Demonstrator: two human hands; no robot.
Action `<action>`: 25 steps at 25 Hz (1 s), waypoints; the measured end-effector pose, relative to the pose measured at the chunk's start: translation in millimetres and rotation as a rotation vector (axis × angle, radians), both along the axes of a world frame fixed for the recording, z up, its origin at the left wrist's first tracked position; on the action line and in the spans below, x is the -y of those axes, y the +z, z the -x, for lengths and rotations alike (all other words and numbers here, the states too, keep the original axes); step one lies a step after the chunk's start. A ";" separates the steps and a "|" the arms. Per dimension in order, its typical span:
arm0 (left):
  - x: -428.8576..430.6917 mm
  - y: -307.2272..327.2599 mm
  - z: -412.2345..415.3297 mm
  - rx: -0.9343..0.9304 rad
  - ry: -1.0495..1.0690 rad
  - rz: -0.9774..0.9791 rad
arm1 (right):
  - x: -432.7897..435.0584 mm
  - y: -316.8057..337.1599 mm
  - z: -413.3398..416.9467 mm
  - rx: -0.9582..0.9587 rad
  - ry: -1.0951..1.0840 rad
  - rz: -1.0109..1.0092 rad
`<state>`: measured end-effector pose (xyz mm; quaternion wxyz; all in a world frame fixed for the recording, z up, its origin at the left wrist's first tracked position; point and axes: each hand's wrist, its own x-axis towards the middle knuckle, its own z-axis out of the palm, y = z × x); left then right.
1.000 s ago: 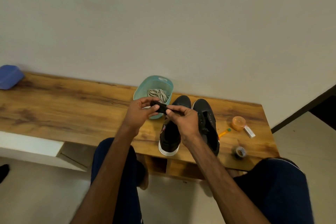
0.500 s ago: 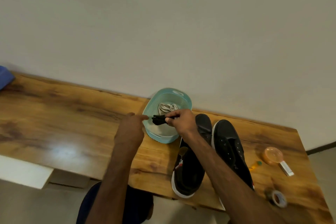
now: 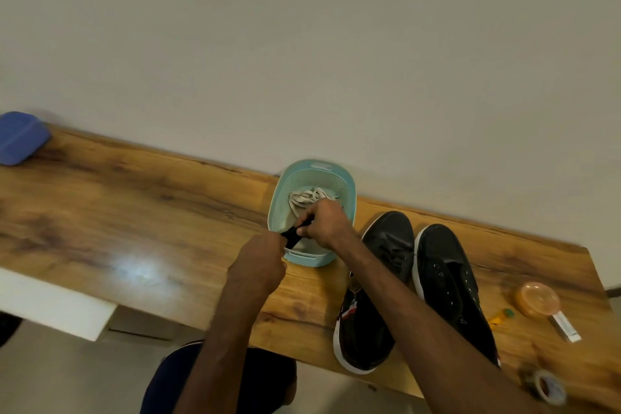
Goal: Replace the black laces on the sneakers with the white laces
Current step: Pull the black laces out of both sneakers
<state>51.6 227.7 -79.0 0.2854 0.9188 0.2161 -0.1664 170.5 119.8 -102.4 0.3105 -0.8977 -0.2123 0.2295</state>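
black laces (image 3: 291,236), gathered into a small dark bundle, are clamped between the thumb and curled fingers (image 3: 309,214) of the right hand (image 3: 325,223), just above the near rim of the teal basket (image 3: 349,193). the left hand (image 3: 257,265) has its fingers curled in at the bundle's other end and looks to be pinching it, though the back of the hand hides the contact itself. beyond the right hand, at the far end of the basket, the white laces (image 3: 307,197) lie in a loose tangle. just right of the basket the two sneakers (image 3: 447,282) stand side by side on the wooden table (image 3: 134,212), toes to the wall. the right one shows bare eyelets. the left one is partly under the forearm and too dark to read, so i can't say whether it is stripped.

my reading: this is the put-away step — a pulled-out black lace going into the basket. the next move calls for both hands to let go so the bundle drops inside the rim rather than on it. then one white lace has to be lifted clear of the tangle without dragging its pair, and its tip found for the lowest eyelets.
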 end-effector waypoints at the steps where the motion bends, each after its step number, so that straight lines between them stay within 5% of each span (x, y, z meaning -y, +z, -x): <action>1: 1.2 -1.5 -0.1 0.002 -0.013 -0.027 | -4.4 -2.3 0.9 -0.014 0.010 0.027; 8: 9.6 -8.5 0.8 0.070 -0.012 -0.122 | -13.9 -10.9 5.0 0.067 0.100 0.357; 25: 16.1 9.6 7.5 0.244 0.091 -0.194 | -35.0 -10.3 6.4 0.248 0.320 0.392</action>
